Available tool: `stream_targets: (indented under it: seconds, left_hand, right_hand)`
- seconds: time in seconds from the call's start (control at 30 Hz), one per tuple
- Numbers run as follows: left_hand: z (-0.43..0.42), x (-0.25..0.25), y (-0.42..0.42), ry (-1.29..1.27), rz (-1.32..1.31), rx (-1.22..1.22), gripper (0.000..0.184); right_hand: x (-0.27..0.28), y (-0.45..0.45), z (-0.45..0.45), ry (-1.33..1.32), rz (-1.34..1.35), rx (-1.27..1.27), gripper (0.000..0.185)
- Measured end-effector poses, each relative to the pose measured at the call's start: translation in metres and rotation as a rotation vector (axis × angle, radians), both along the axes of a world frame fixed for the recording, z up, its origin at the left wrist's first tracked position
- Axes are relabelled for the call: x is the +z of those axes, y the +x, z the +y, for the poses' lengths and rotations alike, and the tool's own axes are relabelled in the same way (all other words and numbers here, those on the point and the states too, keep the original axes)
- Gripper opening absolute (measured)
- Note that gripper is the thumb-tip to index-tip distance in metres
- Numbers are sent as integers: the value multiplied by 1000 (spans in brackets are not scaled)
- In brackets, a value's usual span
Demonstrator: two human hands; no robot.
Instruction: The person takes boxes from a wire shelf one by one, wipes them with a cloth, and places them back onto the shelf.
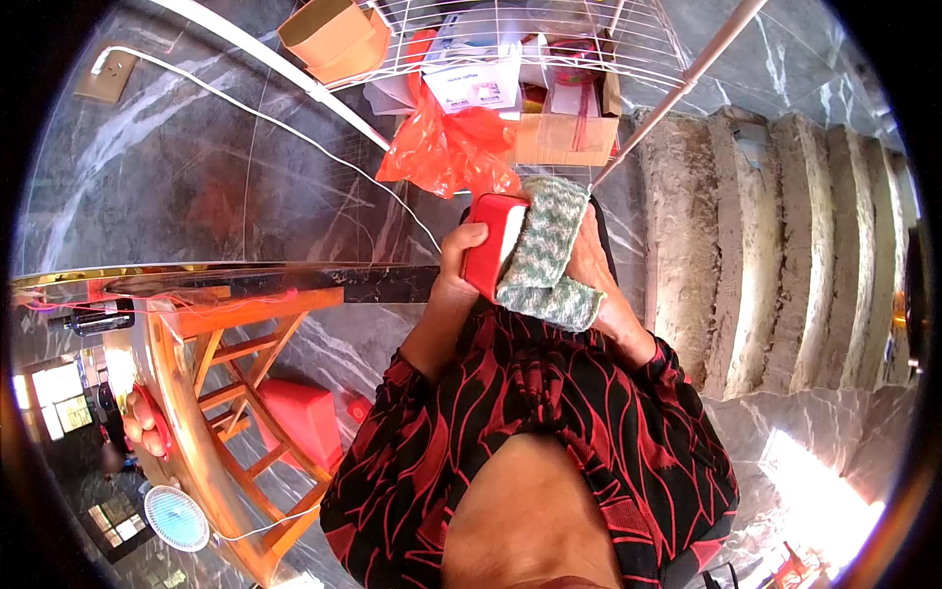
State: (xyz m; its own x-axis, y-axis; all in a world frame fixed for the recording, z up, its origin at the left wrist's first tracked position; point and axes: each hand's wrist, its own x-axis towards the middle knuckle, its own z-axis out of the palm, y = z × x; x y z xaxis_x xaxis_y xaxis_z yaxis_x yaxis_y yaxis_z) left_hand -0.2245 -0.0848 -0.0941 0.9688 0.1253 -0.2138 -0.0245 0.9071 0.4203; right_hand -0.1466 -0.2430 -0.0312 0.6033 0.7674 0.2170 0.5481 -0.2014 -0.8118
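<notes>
In front of my chest, a red box [485, 245] with a white side is held up at a tilt. My left hand [460, 257] is closed round its left edge, thumb on the red face. A green-and-white patterned cloth [546, 240], knitted or towel-like, lies over the right side of the box, its lower end folded out to the right. My right hand [593, 270] grips the cloth from the right, pressing it to the box; most of its fingers are hidden behind the cloth.
Ahead stands a white wire rack [520, 44] with a cardboard box [564, 140] and a red plastic bag [446, 145]. Rough concrete steps [726, 245] rise at the right. On the left are a wooden stool [245, 393], a red container [299, 422] and a white cable [294, 133].
</notes>
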Motion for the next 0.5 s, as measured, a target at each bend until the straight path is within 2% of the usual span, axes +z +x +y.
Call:
stream_targets:
  seconds: [0.07, 0.13, 0.2, 0.27, 0.3, 0.33, 0.4, 0.43, 0.5]
  left_hand:
    - [4, -8, 1, 26, -28, -50, 62]
    - [3, -11, 2, -32, -40, -64, 60]
    - [0, -11, 1, -32, -21, -37, 60]
    - [2, -15, -1, -46, -58, -97, 60]
    - [0, -17, -2, -21, -96, -98, 59]
    - [-2, -26, -3, -23, -94, -96, 59]
    - [-4, -47, -5, 4, -27, -62, 67]
    - [-5, -40, -4, -10, -55, -78, 65]
    - [-5, -40, -1, -50, -98, -103, 65]
  right_hand:
    - [-11, 3, 6, 3, -35, -24, 70]
    - [-12, 5, 12, 117, -10, -79, 69]
    - [-2, 5, 11, 106, 83, -67, 65]
    - [1, 6, 17, 152, 373, -132, 50]
    - [-8, 2, 15, 245, 303, -238, 41]
    - [-3, 4, 14, 208, 305, -249, 41]
    - [-1, 6, 15, 256, 486, -225, 41]
    - [-3, 8, 16, 258, 486, -224, 41]
    - [-7, 11, 14, 192, 226, -171, 43]
